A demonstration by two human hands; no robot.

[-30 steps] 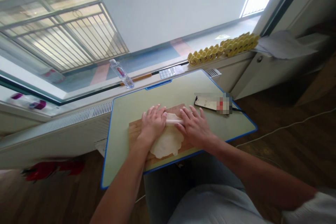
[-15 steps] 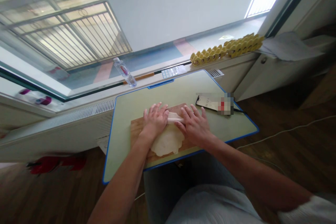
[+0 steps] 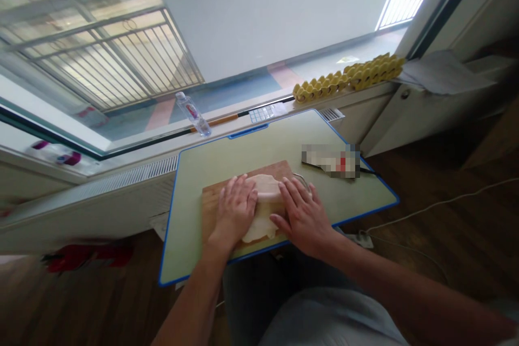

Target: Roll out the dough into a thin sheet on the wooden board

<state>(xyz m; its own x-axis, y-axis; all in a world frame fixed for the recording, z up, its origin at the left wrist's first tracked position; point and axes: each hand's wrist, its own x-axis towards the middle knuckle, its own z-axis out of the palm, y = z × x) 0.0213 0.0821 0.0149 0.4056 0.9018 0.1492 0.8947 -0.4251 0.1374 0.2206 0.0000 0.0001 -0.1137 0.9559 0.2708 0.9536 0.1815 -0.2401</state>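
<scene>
A pale rolling pin (image 3: 268,195) lies across a flat sheet of dough (image 3: 261,223) on a wooden cutting board (image 3: 210,208). My left hand (image 3: 236,208) rests flat over the pin's left end, fingers stretched forward. Over its right end lies my right hand (image 3: 302,213), also flat, with the thumb spread toward the dough. Both palms hide the ends of the pin. Dough shows on the far and near sides of the pin. A curved metal handle (image 3: 300,178) peeks out behind my right fingers.
The board sits on a small light-green table (image 3: 186,238) with a blue rim. A partly blurred phone (image 3: 330,162) lies at its right. Along the windowsill stand a clear bottle (image 3: 194,114) and yellow egg trays (image 3: 348,78). A white cable (image 3: 438,203) runs over the floor.
Both hands and the rolling pin have moved back toward my body over the dough. More dough shows beyond the pin, and the board's metal handle has come into sight.
</scene>
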